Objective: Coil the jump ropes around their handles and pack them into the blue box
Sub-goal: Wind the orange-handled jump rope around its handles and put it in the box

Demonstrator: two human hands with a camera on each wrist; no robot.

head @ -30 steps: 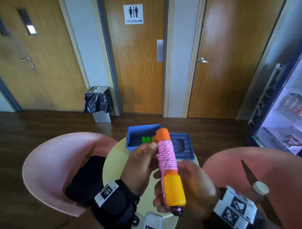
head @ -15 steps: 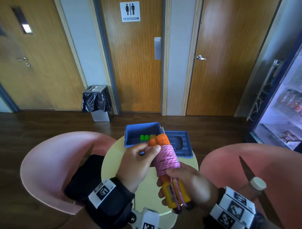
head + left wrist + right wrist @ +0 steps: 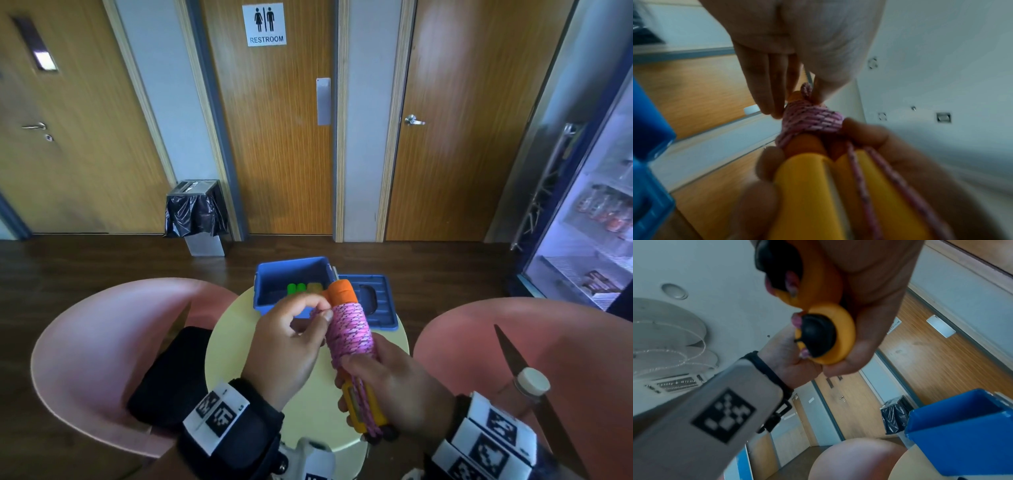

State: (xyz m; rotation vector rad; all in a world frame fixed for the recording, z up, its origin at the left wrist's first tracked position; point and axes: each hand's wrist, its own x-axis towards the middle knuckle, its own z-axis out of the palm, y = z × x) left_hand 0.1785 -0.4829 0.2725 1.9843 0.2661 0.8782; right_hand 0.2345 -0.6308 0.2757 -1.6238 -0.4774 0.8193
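Two hands hold one pink rope coiled round two handles.

rope: pink with dark flecks, you had it
handles: yellow, orange tops
box: blue
chairs: pink

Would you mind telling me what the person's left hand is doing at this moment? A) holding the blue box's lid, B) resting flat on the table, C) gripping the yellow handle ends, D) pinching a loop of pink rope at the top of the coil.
D: the left hand pinches a small loop of the pink rope at the coil's top, while the right hand grips the yellow handles.
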